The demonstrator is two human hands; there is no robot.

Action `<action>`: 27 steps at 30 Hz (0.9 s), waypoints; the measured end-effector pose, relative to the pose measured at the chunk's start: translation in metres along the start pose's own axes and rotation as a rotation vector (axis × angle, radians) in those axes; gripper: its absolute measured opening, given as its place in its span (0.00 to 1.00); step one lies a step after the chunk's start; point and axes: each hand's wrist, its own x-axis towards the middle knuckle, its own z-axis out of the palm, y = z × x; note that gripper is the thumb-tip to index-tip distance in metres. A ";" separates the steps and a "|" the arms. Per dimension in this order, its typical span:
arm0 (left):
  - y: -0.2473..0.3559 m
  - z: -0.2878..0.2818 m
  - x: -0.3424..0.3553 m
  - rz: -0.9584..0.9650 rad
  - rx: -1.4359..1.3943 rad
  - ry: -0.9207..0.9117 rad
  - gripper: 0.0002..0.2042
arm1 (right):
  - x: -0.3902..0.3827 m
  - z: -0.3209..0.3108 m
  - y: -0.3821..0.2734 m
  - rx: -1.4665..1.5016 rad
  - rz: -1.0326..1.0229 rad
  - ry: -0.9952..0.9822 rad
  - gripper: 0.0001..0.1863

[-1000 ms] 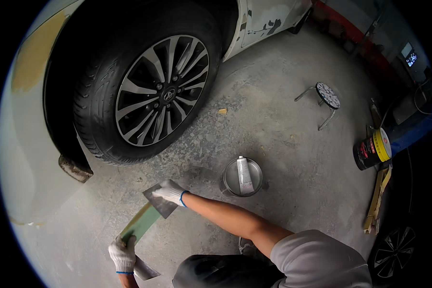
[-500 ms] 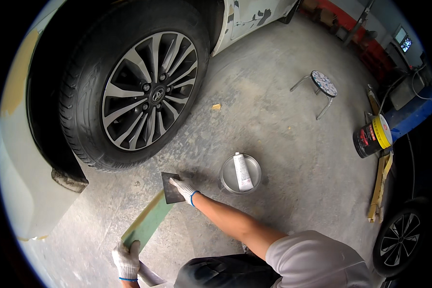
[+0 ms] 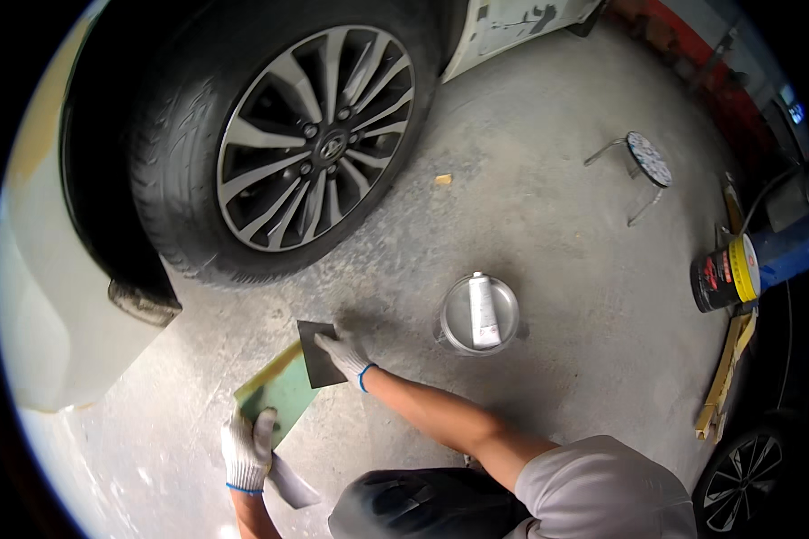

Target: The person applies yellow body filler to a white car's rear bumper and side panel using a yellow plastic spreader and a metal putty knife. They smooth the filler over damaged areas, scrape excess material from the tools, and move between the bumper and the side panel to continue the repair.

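In a white knit glove, my left hand (image 3: pixel 246 451) grips the near end of a flat green board (image 3: pixel 288 393), its thumb on top. Yellowish filler runs along the board's far-left edge. A grey curved strip (image 3: pixel 289 483) sticks out beside that hand; whether the hand holds it too, I cannot tell. My right hand (image 3: pixel 345 356), gloved alike, pinches a dark square spreader (image 3: pixel 318 357) whose edge overlaps the board's far end. To the right, a round metal can (image 3: pixel 511 314) stands on the floor with a white tube (image 3: pixel 483 310) lying across its top.
A car wheel (image 3: pixel 333 144) and pale body panel (image 3: pixel 36 314) with filler patches stand at the left. A small round stool (image 3: pixel 649 158) is far right. Nearer the right edge are a black bucket with a yellow rim (image 3: pixel 726 273), yellowish lengths (image 3: pixel 726 373) and another wheel (image 3: pixel 744 481).
The view has shifted, so the wheel, can and stool sit further right. My left hand has come closer to my right, and the board appears shorter and tilted. Both grips are kept.
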 end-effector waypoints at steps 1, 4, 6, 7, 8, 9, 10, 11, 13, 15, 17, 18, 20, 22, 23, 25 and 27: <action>-0.001 0.005 0.007 -0.004 0.009 -0.029 0.20 | -0.006 0.003 -0.001 0.096 0.004 -0.129 0.13; 0.014 -0.005 0.014 -0.188 0.181 -0.088 0.20 | -0.070 0.050 -0.071 0.149 0.002 -0.304 0.12; 0.019 -0.021 0.007 -0.175 0.199 -0.091 0.20 | -0.099 0.070 -0.092 0.172 0.001 -0.493 0.12; 0.025 -0.025 0.005 -0.187 0.237 -0.109 0.20 | -0.100 0.068 -0.097 0.120 -0.029 -0.535 0.13; 0.029 -0.023 0.005 -0.185 0.260 -0.148 0.20 | -0.092 0.060 -0.088 0.278 0.035 -0.564 0.12; 0.019 -0.020 0.004 -0.222 0.208 -0.146 0.22 | -0.077 0.050 -0.072 0.284 -0.008 -0.512 0.10; 0.015 -0.021 0.004 -0.221 0.224 -0.150 0.23 | -0.060 0.041 -0.056 0.328 0.089 -0.366 0.08; 0.014 -0.021 0.004 -0.218 0.238 -0.154 0.23 | -0.037 0.023 -0.038 0.212 0.143 -0.229 0.09; 0.011 -0.021 0.003 -0.216 0.254 -0.156 0.26 | -0.016 0.007 -0.036 0.215 0.327 -0.063 0.12; 0.013 -0.021 0.004 -0.187 0.298 -0.139 0.25 | -0.020 0.010 -0.034 0.208 0.279 -0.142 0.11; 0.010 -0.016 0.005 -0.207 0.305 -0.140 0.23 | -0.052 0.045 -0.044 0.240 0.098 -0.391 0.12; 0.009 -0.016 0.011 -0.221 0.289 -0.141 0.22 | -0.071 0.058 -0.058 0.224 0.032 -0.483 0.13; 0.009 -0.020 0.013 -0.220 0.140 -0.229 0.18 | -0.080 0.058 -0.082 0.136 -0.033 -0.552 0.11; -0.002 -0.025 0.004 -0.143 0.208 -0.211 0.17 | -0.058 0.038 -0.080 0.090 -0.004 -0.602 0.09; 0.000 -0.029 0.001 -0.105 0.250 -0.188 0.16 | -0.040 0.024 -0.070 0.087 0.129 -0.458 0.09; -0.011 -0.031 -0.009 -0.033 0.323 -0.120 0.13 | -0.012 -0.006 -0.060 -0.176 0.171 -0.230 0.11; -0.007 -0.021 -0.005 0.012 0.364 -0.101 0.14 | -0.018 -0.014 -0.074 -0.194 0.153 -0.219 0.15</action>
